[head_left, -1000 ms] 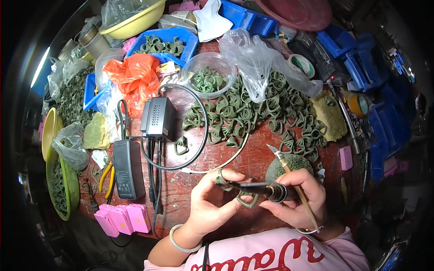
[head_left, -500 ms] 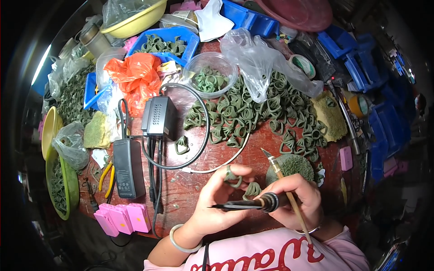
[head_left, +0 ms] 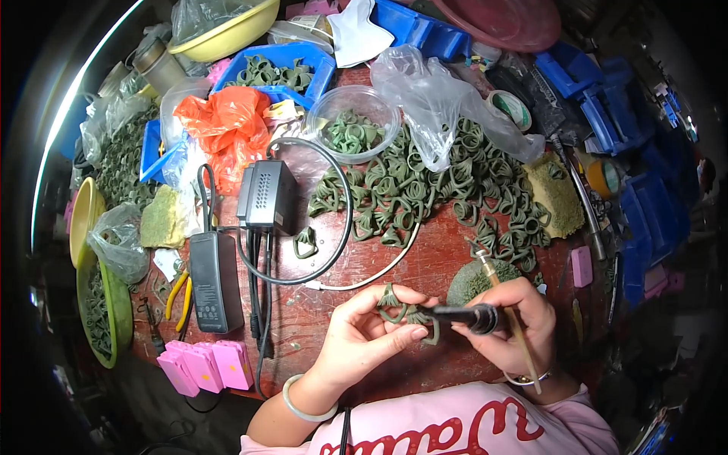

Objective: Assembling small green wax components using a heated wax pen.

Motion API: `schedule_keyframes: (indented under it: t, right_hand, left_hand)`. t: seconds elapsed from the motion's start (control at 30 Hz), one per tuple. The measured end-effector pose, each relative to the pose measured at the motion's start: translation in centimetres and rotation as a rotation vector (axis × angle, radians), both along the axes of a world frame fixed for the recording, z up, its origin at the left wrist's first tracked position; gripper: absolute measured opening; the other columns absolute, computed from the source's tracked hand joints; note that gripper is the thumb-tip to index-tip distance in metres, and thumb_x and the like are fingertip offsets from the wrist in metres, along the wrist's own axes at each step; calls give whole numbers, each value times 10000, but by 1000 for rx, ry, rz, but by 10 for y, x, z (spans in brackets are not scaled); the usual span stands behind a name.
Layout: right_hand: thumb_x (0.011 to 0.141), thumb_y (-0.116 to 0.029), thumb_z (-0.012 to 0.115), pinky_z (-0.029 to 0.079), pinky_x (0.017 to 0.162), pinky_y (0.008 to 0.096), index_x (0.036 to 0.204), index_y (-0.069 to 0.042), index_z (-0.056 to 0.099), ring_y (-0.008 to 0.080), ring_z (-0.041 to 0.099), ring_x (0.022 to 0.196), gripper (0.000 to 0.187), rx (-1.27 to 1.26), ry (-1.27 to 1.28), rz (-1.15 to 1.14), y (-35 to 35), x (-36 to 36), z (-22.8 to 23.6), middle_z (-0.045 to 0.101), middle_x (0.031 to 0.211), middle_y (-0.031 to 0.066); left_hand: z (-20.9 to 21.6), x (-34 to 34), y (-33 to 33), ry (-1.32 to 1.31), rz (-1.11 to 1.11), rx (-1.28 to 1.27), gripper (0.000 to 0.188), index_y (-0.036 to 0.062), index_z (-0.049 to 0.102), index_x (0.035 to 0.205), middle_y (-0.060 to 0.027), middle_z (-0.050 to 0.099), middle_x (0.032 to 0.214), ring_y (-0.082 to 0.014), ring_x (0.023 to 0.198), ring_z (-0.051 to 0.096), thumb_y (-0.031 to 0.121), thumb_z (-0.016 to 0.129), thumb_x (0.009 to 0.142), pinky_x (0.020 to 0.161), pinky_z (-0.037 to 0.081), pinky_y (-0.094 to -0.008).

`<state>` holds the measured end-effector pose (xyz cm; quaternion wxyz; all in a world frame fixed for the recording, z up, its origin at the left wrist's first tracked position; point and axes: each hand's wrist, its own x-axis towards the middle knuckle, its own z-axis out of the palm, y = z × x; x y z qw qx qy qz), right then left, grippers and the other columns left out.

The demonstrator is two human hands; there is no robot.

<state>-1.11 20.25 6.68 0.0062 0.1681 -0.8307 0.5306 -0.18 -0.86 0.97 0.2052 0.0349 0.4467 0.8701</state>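
Two dark green, waxy-looking rings are in the fingers of my left hand (head_left: 360, 330): one ring (head_left: 389, 305) at the fingertips, another ring (head_left: 419, 321) by the thumb. My right hand (head_left: 519, 330) grips a black pen-like tool (head_left: 479, 318), its front end pointing left at the second ring; whether its tip touches cannot be made out. Also tucked in that hand is a wooden-handled carving knife (head_left: 491, 274), blade pointing up and away. Just beyond my right hand lies a round green pad (head_left: 464, 283) with a rough, crumbly top.
A heap of green rings (head_left: 409, 182) covers the far middle of the red table (head_left: 303, 334). Left of my hands stand a black power box (head_left: 267, 197) with looping cables, a black adapter (head_left: 214, 280) and pink blocks (head_left: 205, 366). Blue bins (head_left: 618, 114) line the right side.
My right hand has moved right and the black tool's front end now meets the ring area. The second ring has come into my left fingers, which have closed more.
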Motion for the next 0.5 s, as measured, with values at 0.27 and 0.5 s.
schedule_keyframes:
  t: [0.27, 0.5]
  right_hand:
    - [768, 21, 738, 462, 624, 218, 901, -42, 572, 63, 584, 702, 222, 54, 50, -274, 31, -9, -8, 658, 804, 34]
    - [752, -8, 761, 457, 617, 252, 885, -24, 559, 95, 568, 683, 243, 208, 62, -362, 72, -35, -41, 613, 757, 37]
  left_hand:
    - [-1, 1, 4, 7, 13, -6, 337, -55, 550, 1150, -173, 580, 1201, -203, 1103, 590, -133, 627, 831, 931, 521, -309]
    - [-2, 0, 10, 141, 59, -158, 306, -56, 580, 1099, -166, 584, 1169, -201, 1070, 586, -132, 647, 810, 901, 519, -315]
